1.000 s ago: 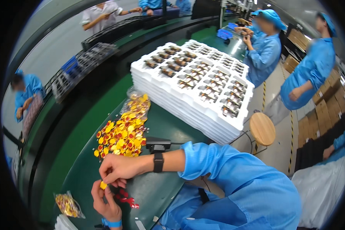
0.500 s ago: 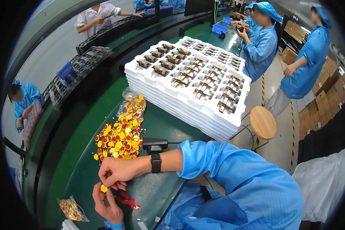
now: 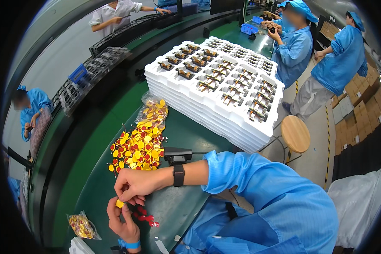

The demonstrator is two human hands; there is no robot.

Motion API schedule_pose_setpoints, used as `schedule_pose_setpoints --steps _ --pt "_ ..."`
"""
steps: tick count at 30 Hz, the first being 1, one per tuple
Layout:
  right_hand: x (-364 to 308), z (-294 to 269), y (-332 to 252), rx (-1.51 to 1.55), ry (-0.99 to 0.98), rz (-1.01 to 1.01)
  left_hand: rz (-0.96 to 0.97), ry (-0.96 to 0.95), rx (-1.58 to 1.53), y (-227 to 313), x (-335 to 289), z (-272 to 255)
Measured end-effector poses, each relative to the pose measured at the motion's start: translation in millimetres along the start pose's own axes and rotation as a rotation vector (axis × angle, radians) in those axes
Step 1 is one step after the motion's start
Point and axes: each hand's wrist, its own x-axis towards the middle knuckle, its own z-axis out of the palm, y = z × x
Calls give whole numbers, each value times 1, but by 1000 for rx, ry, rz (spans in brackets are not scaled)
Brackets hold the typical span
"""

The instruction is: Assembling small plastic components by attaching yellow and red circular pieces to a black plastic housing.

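A small yellow hexagonal piece (image 3: 120, 203) is held between the thumb and forefinger of my left hand (image 3: 125, 223), just over the green table. From above, my right hand (image 3: 136, 184) closes thumb and forefinger at that piece's upper edge; whether it grips the piece or a tiny part of it is too small to tell. Several red pieces (image 3: 146, 217) lie on the table beside my left hand. Beyond my right wrist spreads a heap of yellow and red hexagonal pieces (image 3: 136, 146), spilling from a clear plastic bag (image 3: 153, 111).
Stacked white trays (image 3: 207, 110) with small black-and-copper parts stand behind the heap. A black device (image 3: 177, 155) sits near my right wrist. Another bag of pieces (image 3: 83, 226) lies at left. Co-workers (image 3: 295, 46) stand across the room, and a wooden stool (image 3: 295, 133) is to the right.
The whole view has shifted slightly, so the table things appear a little further right. Both hands stay together at the yellow piece, with only slight finger movement.
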Motion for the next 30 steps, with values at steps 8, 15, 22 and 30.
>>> schedule_pose_setpoints --steps 8,15,22,30 --pt "-1 0 -1 -29 3 6 34 5 23 -2 0 2" --pt "0 0 1 -30 0 2 44 16 34 -3 -1 2" --pt "0 -1 2 -44 -4 3 53 1 40 -3 -1 1" --pt "0 0 1 -53 -1 -3 57 15 60 -2 0 1"
